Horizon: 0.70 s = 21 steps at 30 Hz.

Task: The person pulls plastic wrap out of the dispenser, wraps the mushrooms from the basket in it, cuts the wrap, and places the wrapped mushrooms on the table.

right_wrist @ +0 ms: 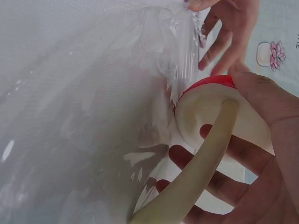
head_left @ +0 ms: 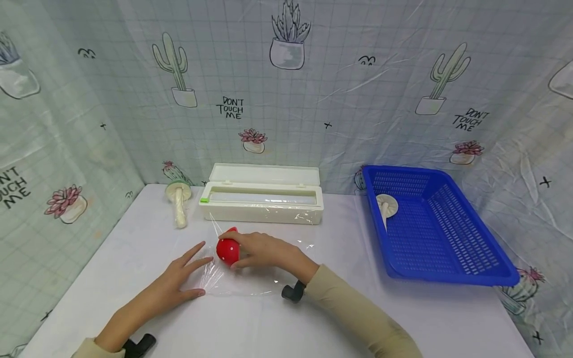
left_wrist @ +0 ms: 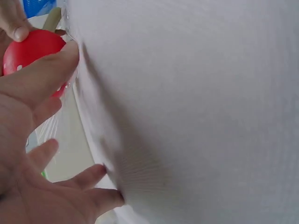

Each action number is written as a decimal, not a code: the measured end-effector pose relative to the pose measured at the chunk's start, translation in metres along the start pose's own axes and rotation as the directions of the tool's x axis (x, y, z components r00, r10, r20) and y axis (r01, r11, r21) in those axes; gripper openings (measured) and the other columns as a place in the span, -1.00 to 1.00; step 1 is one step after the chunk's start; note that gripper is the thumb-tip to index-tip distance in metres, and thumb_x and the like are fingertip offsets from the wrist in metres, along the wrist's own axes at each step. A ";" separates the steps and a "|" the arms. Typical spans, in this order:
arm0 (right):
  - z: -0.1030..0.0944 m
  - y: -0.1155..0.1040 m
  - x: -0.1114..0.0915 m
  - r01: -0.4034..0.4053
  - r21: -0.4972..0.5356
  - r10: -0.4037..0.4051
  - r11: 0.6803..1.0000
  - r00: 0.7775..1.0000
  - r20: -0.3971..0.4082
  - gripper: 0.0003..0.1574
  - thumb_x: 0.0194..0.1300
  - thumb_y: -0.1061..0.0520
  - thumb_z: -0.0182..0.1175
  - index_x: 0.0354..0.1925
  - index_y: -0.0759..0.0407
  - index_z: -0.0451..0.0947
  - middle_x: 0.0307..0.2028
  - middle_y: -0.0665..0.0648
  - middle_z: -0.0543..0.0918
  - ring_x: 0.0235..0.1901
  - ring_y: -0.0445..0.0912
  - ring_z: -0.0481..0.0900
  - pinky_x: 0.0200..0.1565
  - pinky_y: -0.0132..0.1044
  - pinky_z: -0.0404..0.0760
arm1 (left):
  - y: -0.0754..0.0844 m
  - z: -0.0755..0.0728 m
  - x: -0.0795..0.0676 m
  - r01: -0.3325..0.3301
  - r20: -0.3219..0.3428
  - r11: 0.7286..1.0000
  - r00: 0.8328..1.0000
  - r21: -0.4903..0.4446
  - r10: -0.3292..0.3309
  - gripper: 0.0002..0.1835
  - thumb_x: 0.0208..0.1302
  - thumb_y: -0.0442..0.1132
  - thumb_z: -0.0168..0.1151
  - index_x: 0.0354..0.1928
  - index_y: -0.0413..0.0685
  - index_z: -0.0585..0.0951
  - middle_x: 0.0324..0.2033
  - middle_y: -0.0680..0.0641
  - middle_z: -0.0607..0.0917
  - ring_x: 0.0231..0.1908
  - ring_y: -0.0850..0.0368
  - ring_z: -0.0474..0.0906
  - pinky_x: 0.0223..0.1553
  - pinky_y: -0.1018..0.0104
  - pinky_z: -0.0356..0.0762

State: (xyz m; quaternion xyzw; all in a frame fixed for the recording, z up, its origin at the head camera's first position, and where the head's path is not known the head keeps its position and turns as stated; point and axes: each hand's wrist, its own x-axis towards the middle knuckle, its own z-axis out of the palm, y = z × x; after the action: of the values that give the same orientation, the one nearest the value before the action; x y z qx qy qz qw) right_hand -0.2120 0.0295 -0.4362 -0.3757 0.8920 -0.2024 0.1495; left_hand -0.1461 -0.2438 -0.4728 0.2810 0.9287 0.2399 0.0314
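My right hand (head_left: 266,251) holds a toy mushroom by its red, white-dotted cap (head_left: 227,250), low over a sheet of clear cling film (head_left: 255,287). The right wrist view shows the thumb on the cap, and the long pale stem (right_wrist: 187,182) crossing in front of the other fingers. My left hand (head_left: 172,284) lies just left of the mushroom. Its fingers are spread and fairly straight, with fingertips right at the film's gathered left edge. Creases in the film (right_wrist: 184,46) run between the cap and the left hand in the right wrist view.
Behind the hands stands a white cling film dispenser (head_left: 264,214), lid raised, with a green piece at its left end. Another mushroom (head_left: 179,206) lies left of it. At right, a blue basket (head_left: 447,273) holds a pale mushroom (head_left: 387,205). Patterned curtains enclose the white table.
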 end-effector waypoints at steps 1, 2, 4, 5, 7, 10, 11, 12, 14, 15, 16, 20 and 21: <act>-0.001 0.000 0.000 -0.004 -0.001 0.004 1.000 1.000 0.001 0.00 0.26 -0.11 0.45 0.51 -0.28 0.16 0.18 -0.05 0.62 0.05 -0.16 0.59 -0.05 -0.38 0.66 | 0.000 -0.001 -0.001 0.011 -0.001 1.000 1.000 -0.020 -0.011 -0.15 0.01 -0.11 0.63 0.40 0.04 0.48 0.52 -0.25 0.17 0.37 -0.41 0.25 0.17 -0.43 0.43; -0.002 -0.001 0.000 -0.008 -0.002 0.008 1.000 1.000 0.000 0.00 0.26 -0.12 0.44 0.52 -0.27 0.16 0.17 -0.05 0.62 0.05 -0.16 0.59 -0.05 -0.38 0.66 | 0.000 -0.002 -0.002 0.021 0.002 0.999 1.000 -0.036 -0.021 -0.14 0.00 -0.13 0.63 0.40 0.05 0.48 0.52 -0.26 0.15 0.38 -0.42 0.24 0.17 -0.43 0.43; -0.006 -0.003 -0.002 -0.012 -0.013 0.012 1.000 1.000 -0.009 -0.01 0.26 -0.13 0.44 0.51 -0.24 0.17 0.16 -0.05 0.63 0.05 -0.18 0.60 -0.04 -0.39 0.66 | 0.000 -0.003 -0.003 0.033 0.016 0.998 0.999 -0.054 -0.033 -0.16 0.00 -0.13 0.63 0.38 0.03 0.51 0.51 -0.28 0.17 0.38 -0.43 0.23 0.16 -0.43 0.44; -0.009 -0.004 -0.003 -0.010 -0.024 0.010 1.000 1.000 -0.018 -0.02 0.27 -0.13 0.43 0.51 -0.22 0.18 0.16 -0.05 0.63 0.06 -0.18 0.60 -0.03 -0.39 0.65 | 0.000 -0.004 -0.004 0.039 0.028 0.998 0.999 -0.053 -0.038 -0.19 0.01 -0.12 0.63 0.37 0.02 0.53 0.50 -0.29 0.19 0.38 -0.43 0.23 0.17 -0.42 0.44; -0.014 -0.007 -0.007 0.001 -0.046 -0.003 0.999 0.999 -0.036 -0.03 0.28 -0.15 0.42 0.51 -0.18 0.18 0.16 -0.05 0.63 0.06 -0.20 0.61 -0.01 -0.41 0.64 | 0.001 -0.005 -0.004 0.043 0.045 0.998 0.998 -0.040 -0.041 -0.25 0.03 -0.11 0.61 0.32 -0.02 0.57 0.47 -0.29 0.26 0.35 -0.43 0.26 0.17 -0.40 0.44; -0.025 -0.013 -0.014 0.027 -0.063 -0.031 0.998 0.998 -0.063 -0.04 0.29 -0.15 0.41 0.51 -0.12 0.19 0.17 -0.04 0.63 0.06 -0.20 0.62 0.02 -0.42 0.63 | 0.002 -0.006 -0.004 0.039 0.059 0.999 0.998 -0.017 -0.038 -0.31 0.04 -0.08 0.60 0.26 -0.10 0.62 0.43 -0.27 0.35 0.34 -0.41 0.30 0.20 -0.37 0.44; -0.028 -0.015 -0.017 0.034 -0.063 -0.038 0.997 0.997 -0.067 -0.04 0.29 -0.15 0.41 0.51 -0.11 0.19 0.17 -0.04 0.63 0.06 -0.19 0.62 0.03 -0.42 0.63 | 0.002 -0.006 -0.004 0.039 0.062 0.999 0.997 -0.012 -0.038 -0.31 0.04 -0.08 0.60 0.24 -0.12 0.63 0.42 -0.27 0.37 0.34 -0.40 0.30 0.21 -0.35 0.43; -0.031 -0.016 -0.019 0.036 -0.059 -0.040 0.998 0.997 -0.071 -0.03 0.28 -0.14 0.42 0.51 -0.11 0.19 0.18 -0.03 0.63 0.06 -0.19 0.62 0.03 -0.42 0.63 | 0.003 -0.007 -0.004 0.036 0.065 0.999 0.997 -0.003 -0.036 -0.32 0.05 -0.08 0.60 0.24 -0.13 0.63 0.42 -0.26 0.38 0.33 -0.39 0.31 0.22 -0.34 0.43; -0.035 -0.019 -0.022 0.031 -0.053 -0.034 0.998 0.997 -0.072 -0.03 0.27 -0.13 0.43 0.50 -0.12 0.20 0.18 -0.03 0.63 0.06 -0.17 0.62 0.02 -0.41 0.64 | 0.003 -0.008 -0.003 0.049 0.075 0.999 0.996 0.008 -0.049 -0.34 0.07 -0.06 0.58 0.23 -0.13 0.65 0.42 -0.24 0.39 0.35 -0.37 0.31 0.24 -0.33 0.42; -0.036 -0.019 -0.023 0.025 -0.054 -0.029 0.998 0.997 -0.070 -0.03 0.27 -0.13 0.43 0.50 -0.12 0.20 0.18 -0.02 0.63 0.06 -0.17 0.62 0.01 -0.41 0.64 | 0.003 -0.008 -0.003 0.058 0.079 0.998 0.995 0.015 -0.059 -0.37 0.09 -0.04 0.57 0.21 -0.11 0.66 0.42 -0.23 0.39 0.35 -0.35 0.32 0.25 -0.32 0.41; -0.036 -0.018 -0.023 0.019 -0.055 -0.023 0.998 0.998 -0.066 -0.04 0.27 -0.12 0.44 0.50 -0.13 0.20 0.18 -0.02 0.63 0.07 -0.16 0.62 0.01 -0.40 0.64 | 0.003 -0.009 -0.002 0.067 0.079 0.998 0.995 0.016 -0.068 -0.41 0.12 -0.03 0.55 0.19 -0.09 0.67 0.42 -0.22 0.40 0.35 -0.35 0.32 0.25 -0.32 0.41; -0.029 -0.011 -0.021 -0.010 -0.069 0.008 0.998 1.000 -0.027 -0.06 0.29 -0.10 0.43 0.49 -0.14 0.21 0.17 0.00 0.63 0.08 -0.15 0.61 0.02 -0.39 0.64 | 0.004 -0.009 0.000 0.087 0.038 0.996 0.995 0.017 -0.088 -0.65 0.24 -0.06 0.46 0.03 -0.02 0.74 0.37 -0.21 0.47 0.31 -0.33 0.40 0.25 -0.30 0.42; -0.026 -0.009 -0.020 -0.019 -0.065 0.019 0.998 1.000 -0.013 -0.07 0.29 -0.09 0.42 0.49 -0.14 0.20 0.16 0.00 0.63 0.09 -0.15 0.60 0.02 -0.38 0.64 | 0.004 -0.008 0.001 0.078 0.022 0.997 0.997 0.021 -0.079 -0.71 0.24 -0.09 0.46 -0.03 0.00 0.75 0.34 -0.22 0.50 0.29 -0.33 0.42 0.24 -0.29 0.44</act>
State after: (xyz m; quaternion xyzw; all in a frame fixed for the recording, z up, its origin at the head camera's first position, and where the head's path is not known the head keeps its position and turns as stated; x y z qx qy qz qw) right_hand -0.2041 0.0449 -0.4075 -0.3706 0.9025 -0.1741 0.1335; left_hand -0.1466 -0.2438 -0.4635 0.2473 0.9409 0.2260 0.0488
